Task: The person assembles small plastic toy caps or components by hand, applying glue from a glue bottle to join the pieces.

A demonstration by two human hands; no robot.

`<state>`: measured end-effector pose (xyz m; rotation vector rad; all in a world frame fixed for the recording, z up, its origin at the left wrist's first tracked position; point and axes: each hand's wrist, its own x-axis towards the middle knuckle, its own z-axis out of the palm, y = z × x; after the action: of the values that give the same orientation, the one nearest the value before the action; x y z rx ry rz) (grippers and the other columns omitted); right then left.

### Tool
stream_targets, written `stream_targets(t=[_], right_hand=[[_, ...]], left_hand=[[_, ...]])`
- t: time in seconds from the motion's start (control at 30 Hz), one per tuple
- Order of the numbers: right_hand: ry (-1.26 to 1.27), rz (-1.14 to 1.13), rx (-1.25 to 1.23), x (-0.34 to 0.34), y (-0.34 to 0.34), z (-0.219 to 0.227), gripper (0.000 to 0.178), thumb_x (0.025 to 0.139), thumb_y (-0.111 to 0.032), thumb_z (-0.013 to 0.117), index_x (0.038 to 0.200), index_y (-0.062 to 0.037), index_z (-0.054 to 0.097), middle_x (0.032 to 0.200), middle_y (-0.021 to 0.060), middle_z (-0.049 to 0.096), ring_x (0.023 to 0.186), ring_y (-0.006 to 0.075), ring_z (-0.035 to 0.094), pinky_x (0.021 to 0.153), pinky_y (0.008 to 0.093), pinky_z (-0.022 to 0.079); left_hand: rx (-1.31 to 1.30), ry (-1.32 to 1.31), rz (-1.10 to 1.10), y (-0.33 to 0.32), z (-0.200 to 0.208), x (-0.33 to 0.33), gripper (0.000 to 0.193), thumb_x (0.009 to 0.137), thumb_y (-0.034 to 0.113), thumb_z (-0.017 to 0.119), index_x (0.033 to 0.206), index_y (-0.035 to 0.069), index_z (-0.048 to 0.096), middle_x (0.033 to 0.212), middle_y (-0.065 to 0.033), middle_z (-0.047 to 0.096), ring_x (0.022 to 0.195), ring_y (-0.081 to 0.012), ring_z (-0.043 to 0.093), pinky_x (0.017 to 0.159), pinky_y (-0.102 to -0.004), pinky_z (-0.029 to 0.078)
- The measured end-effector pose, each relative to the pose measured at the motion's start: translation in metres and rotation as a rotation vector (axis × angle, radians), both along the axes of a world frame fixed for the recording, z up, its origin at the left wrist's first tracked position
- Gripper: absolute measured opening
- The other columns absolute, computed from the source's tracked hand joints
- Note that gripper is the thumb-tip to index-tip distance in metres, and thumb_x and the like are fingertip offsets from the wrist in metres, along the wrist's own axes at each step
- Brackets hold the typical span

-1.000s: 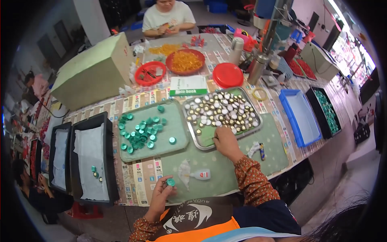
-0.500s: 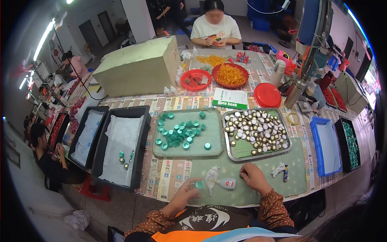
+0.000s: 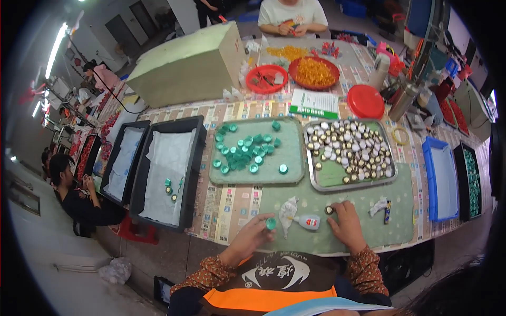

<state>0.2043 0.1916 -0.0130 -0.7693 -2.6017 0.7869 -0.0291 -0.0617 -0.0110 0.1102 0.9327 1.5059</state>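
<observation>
My left hand [image 3: 249, 238] is above the near edge of the table, its fingers closed on a small green cap [image 3: 271, 224]. My right hand [image 3: 347, 226] rests on the green mat [image 3: 363, 210], with a small round dark-and-gold piece [image 3: 329, 209] at its fingertips. Between the hands lies a small white glue bottle [image 3: 309, 221] on its side, its nozzle touching a crumpled white tissue [image 3: 288, 213]. Ahead are a green tray [image 3: 219, 176] of green caps and a metal tray [image 3: 316, 179] filled with round white and dark-and-gold pieces.
Paper-lined black bins [image 3: 197, 158] stand at left, one with a few caps inside. A blue tray [image 3: 429, 158] and a black bin of green pieces [image 3: 470, 168] are at right. Farther back are a notebook [image 3: 314, 104], red bowls and a thermos [image 3: 403, 101]. Another person sits opposite.
The view has shifted, so the table appears higher and farther right. The round piece now shows at my right fingertips. My left hand still holds the green cap.
</observation>
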Motion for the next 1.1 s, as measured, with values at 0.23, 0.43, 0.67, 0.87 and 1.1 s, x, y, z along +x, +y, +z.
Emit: stream_targets(t=[0.23, 0.43, 0.67, 0.87, 1.1], right_hand=[[0.024, -0.019, -0.009, -0.014, 0.013, -0.006, 0.040, 0.083, -0.006, 0.072, 0.119, -0.0022, 0.056, 0.109, 0.0193, 0.053, 0.105, 0.0409, 0.053, 0.091, 0.0481, 0.047], [0.000, -0.100, -0.056, -0.015, 0.010, -0.009, 0.040, 0.083, -0.007, 0.073, 0.119, -0.0022, 0.056, 0.110, 0.0171, 0.053, 0.105, 0.0382, 0.054, 0.089, 0.0460, 0.048], [0.016, -0.102, 0.003, -0.016, -0.001, -0.016, 0.039, 0.084, -0.007, 0.074, 0.119, -0.0023, 0.057, 0.109, 0.0165, 0.053, 0.102, 0.0373, 0.054, 0.087, 0.0457, 0.048], [0.014, -0.105, 0.052, -0.022, -0.003, -0.015, 0.035, 0.084, -0.006, 0.072, 0.115, -0.0028, 0.057, 0.107, 0.0166, 0.053, 0.100, 0.0375, 0.055, 0.085, 0.0463, 0.048], [0.110, -0.030, -0.286, -0.034, -0.016, 0.015, 0.031, 0.086, -0.005, 0.070, 0.114, -0.0021, 0.057, 0.103, 0.0162, 0.057, 0.096, 0.0365, 0.057, 0.083, 0.0449, 0.048]], left_hand=[[-0.080, 0.024, 0.052, 0.007, -0.003, -0.004, 0.041, 0.107, 0.020, 0.056, 0.144, 0.007, 0.045, 0.113, -0.0126, 0.066, 0.096, -0.0180, 0.067, 0.089, -0.0366, 0.060], [-0.022, -0.011, 0.080, 0.017, -0.003, -0.005, 0.039, 0.107, 0.023, 0.054, 0.142, 0.008, 0.045, 0.113, -0.0116, 0.067, 0.095, -0.0152, 0.067, 0.092, -0.0362, 0.059], [-0.024, -0.013, 0.074, 0.017, -0.002, 0.000, 0.042, 0.107, 0.025, 0.054, 0.144, 0.010, 0.042, 0.115, -0.0139, 0.062, 0.097, -0.0192, 0.064, 0.092, -0.0379, 0.057], [-0.008, -0.031, 0.063, 0.021, -0.001, 0.003, 0.041, 0.106, 0.027, 0.056, 0.142, 0.012, 0.043, 0.115, -0.0133, 0.062, 0.096, -0.0186, 0.064, 0.091, -0.0380, 0.058], [-0.015, -0.086, 0.000, 0.025, -0.001, 0.006, 0.043, 0.105, 0.030, 0.059, 0.142, 0.014, 0.044, 0.110, -0.0095, 0.061, 0.096, -0.0168, 0.061, 0.090, -0.0376, 0.054]])
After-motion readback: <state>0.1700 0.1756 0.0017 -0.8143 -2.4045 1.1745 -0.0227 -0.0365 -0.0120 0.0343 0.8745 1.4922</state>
